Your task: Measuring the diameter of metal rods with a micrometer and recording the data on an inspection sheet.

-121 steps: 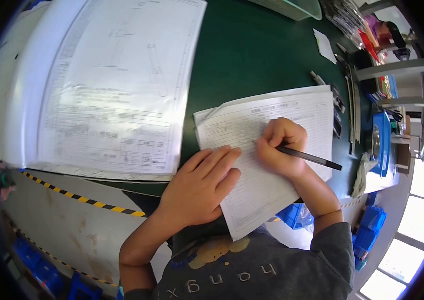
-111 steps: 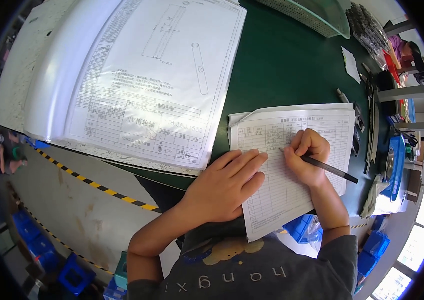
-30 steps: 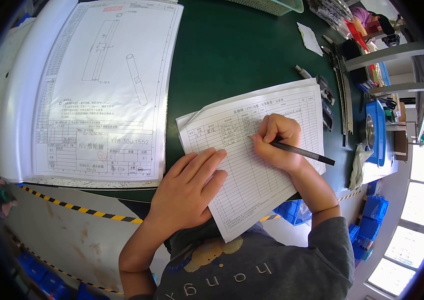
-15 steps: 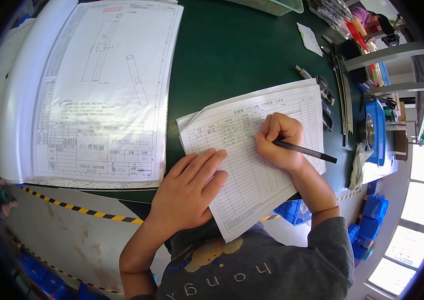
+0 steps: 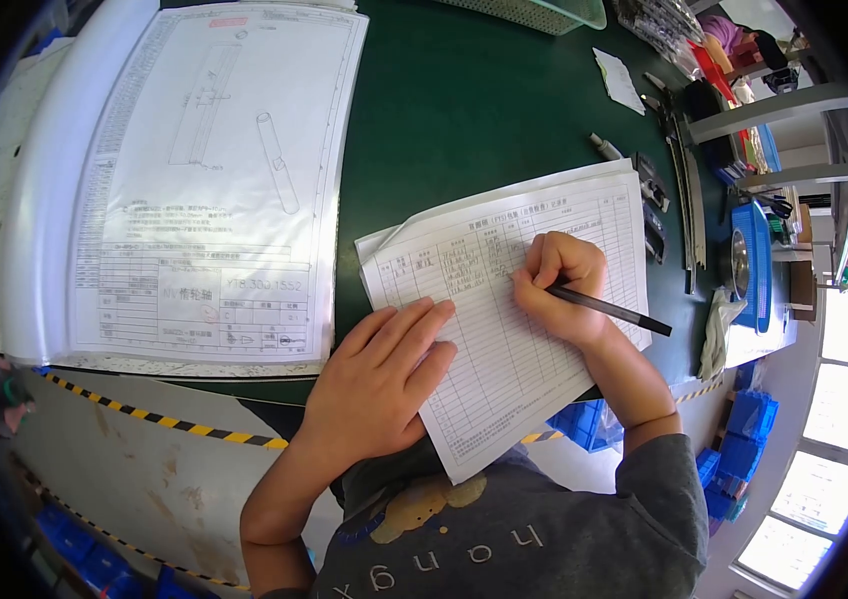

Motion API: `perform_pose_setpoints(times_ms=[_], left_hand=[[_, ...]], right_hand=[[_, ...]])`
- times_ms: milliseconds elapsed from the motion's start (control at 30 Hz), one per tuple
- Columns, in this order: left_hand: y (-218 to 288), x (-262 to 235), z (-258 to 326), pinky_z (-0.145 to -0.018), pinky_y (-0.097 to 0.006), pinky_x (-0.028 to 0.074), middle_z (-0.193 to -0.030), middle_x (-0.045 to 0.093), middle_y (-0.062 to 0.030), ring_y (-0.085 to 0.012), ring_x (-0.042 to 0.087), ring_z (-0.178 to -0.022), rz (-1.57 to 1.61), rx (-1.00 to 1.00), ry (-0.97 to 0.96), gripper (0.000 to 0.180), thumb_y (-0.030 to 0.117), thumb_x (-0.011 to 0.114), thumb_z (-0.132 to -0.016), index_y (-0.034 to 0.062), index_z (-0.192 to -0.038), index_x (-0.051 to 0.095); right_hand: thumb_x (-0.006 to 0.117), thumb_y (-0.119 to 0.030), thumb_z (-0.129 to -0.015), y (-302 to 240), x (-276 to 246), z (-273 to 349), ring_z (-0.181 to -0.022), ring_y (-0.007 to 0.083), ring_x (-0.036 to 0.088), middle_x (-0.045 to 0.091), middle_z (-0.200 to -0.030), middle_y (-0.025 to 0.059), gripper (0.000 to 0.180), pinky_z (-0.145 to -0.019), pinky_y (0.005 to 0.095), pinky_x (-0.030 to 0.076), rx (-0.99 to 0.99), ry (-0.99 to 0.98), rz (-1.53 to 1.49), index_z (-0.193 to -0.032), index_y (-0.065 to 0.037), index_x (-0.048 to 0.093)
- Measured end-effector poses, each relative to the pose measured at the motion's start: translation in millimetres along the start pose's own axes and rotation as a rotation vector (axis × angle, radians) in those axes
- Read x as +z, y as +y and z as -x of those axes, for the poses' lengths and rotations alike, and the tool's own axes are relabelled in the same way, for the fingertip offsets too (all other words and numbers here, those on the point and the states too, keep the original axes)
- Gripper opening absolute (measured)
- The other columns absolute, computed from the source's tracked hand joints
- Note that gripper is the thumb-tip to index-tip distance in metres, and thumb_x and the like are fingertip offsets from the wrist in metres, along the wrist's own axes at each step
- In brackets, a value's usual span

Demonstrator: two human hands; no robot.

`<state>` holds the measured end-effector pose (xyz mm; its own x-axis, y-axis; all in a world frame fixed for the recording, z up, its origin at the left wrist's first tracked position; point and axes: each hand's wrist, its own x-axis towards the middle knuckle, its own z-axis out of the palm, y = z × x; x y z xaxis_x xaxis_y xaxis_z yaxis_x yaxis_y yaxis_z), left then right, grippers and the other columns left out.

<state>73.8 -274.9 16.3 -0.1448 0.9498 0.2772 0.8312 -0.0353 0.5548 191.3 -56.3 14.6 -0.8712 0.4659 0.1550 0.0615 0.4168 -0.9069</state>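
Centre frame, green bench (image 5: 484,120): white ruled paper form (image 5: 504,349), left hand (image 5: 384,379) flat and open on it, right hand (image 5: 559,285) gripping black pen (image 5: 609,309); large white drawing sheet (image 5: 214,180) upper left.

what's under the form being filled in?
The ruled form lies on the green mat; a second sheet's edge peeks out at its upper left. Left hand and right hand with black pen cover parts; the rest underneath is hidden.

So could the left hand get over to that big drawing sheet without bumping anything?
Probably yes. The left hand lies flat on the form, and between it and the big drawing sheet there is only bare green table. The right hand with the pen is on the other side.
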Motion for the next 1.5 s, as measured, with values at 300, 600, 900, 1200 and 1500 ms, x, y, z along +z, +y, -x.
perform_pose_setpoints(times_ms=[300,600,900,1200,1500], left_hand=[[7.7,1.1,1.8,-0.082,-0.039,0.046,-0.110,0.059,-0.0135,-0.0293,0.058,-0.099,-0.160,0.063,0.197,0.035,0.019,0.066,-0.070,0.0032,-0.102,0.060],[43.2,5.4,2.1,-0.054,-0.026,0.040,-0.085,0.058,-0.0106,-0.0129,0.051,-0.059,0.723,-0.460,0.458,0.064,0.022,0.057,-0.085,-0.0089,-0.135,0.032],[44.5,11.5,17.6,-0.087,-0.046,0.043,-0.111,0.056,-0.0167,-0.0359,0.054,-0.097,0.004,-0.195,0.394,0.045,0.028,0.054,-0.092,-0.0020,-0.126,0.045],[18.4,31.6,61.0,-0.065,-0.034,0.049,-0.083,0.064,-0.0123,-0.0217,0.060,-0.070,0.999,-1.175,-0.444,0.033,0.023,0.051,-0.089,-0.0046,-0.106,0.058],[47.9,30.7,22.7,-0.073,-0.037,0.055,-0.107,0.060,-0.0310,-0.0383,0.065,-0.091,1.403,-0.893,-0.312,0.053,0.007,0.053,-0.079,-0.0186,-0.123,0.037]], right_hand=[[0.044,-0.018,-0.094,3.7,-1.3,-11.2,-0.044,0.0060,0.038,0.052,-0.061,0.0048,0.018,-0.042,0.0202,0.033,0.154,0.331,-0.448,-0.080,-0.007,0.045],[0.055,-0.014,-0.092,4.3,10.4,-7.7,-0.063,0.0072,0.050,0.054,-0.068,0.0010,0.013,-0.055,0.0224,0.040,0.009,0.434,-0.276,-0.086,-0.003,0.057],[0.055,-0.015,-0.093,10.2,8.8,-8.5,-0.069,0.0095,0.053,0.060,-0.079,0.0051,0.016,-0.061,0.0248,0.044,0.035,0.313,-0.248,-0.088,0.000,0.058],[0.056,-0.008,-0.090,4.9,8.6,-9.7,-0.067,0.0090,0.053,0.059,-0.079,0.0050,0.009,-0.060,0.0241,0.043,-0.034,0.365,-0.212,-0.094,0.000,0.058],[0.055,-0.002,-0.086,-4.0,7.0,-9.8,-0.072,0.0117,0.058,0.062,-0.087,0.0076,0.018,-0.066,0.0248,0.048,-0.028,0.279,-0.069,-0.104,-0.001,0.058]])
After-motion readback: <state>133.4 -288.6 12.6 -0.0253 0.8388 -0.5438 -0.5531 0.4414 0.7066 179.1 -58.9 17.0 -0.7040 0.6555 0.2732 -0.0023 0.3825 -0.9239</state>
